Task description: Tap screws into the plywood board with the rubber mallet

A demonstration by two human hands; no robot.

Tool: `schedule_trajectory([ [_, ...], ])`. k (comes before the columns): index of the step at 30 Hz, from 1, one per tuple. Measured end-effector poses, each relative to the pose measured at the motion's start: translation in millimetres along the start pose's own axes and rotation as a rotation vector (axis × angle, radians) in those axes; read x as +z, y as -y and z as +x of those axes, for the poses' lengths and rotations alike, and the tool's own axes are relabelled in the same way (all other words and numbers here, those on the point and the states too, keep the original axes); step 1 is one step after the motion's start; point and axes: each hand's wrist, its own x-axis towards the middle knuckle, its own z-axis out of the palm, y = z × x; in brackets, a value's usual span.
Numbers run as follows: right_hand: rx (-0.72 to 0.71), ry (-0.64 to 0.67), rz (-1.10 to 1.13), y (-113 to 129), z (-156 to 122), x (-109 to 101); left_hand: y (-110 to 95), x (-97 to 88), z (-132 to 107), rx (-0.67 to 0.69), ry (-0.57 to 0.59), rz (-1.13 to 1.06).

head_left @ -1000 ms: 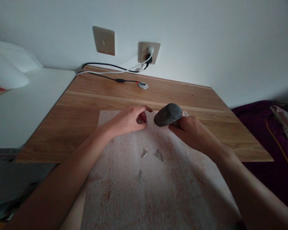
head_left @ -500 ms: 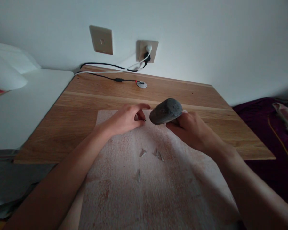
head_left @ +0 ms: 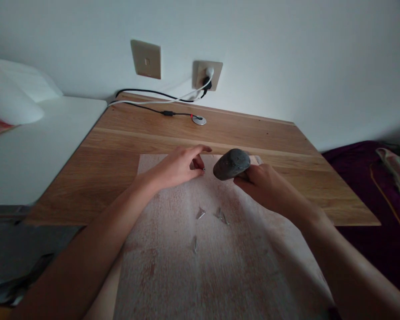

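Observation:
Near the far edge of a worn, whitish wooden board (head_left: pixel 173 266), my left hand (head_left: pixel 182 165) pinches a small nail (head_left: pixel 204 169) between thumb and finger. Only the nail's tip-sized metal end shows; the rest is hidden by the fingers. My right hand (head_left: pixel 263 180) is closed round the handle of a hammer (head_left: pixel 232 164) with a dark, blocky head. That head hangs just right of the nail, apart from it. Closer to me, several loose nails lie on the board, among them one nail (head_left: pixel 200 213) and another nail (head_left: pixel 195 245).
Under the board is a wooden desk (head_left: pixel 113 178) with a round cable grommet (head_left: pixel 199 120). Black and white cables (head_left: pixel 160 102) run along its back to a wall socket (head_left: pixel 209 73). A white surface (head_left: pixel 63 146) adjoins at left; purple fabric (head_left: pixel 350 178) lies at right.
The hammer head has come down slightly, nearer the board. My left hand keeps its pinch on the nail, and the whole view has shifted a little.

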Motion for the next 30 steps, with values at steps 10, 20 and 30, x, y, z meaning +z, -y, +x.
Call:
schedule_trajectory([
  [10, -0.007, -0.06, 0.046, 6.8, 4.8, -3.6, 1.4, 0.0, 0.5, -0.001, 0.003, -0.006],
  [20, -0.043, -0.068, 0.068, 8.1, 12.6, 5.1, 1.6, 0.8, -1.0, 0.017, -0.003, -0.027],
  [30, 0.187, -0.067, -0.071, -18.4, -9.5, 15.9, 1.1, 1.9, -2.1, 0.052, 0.01, 0.015],
])
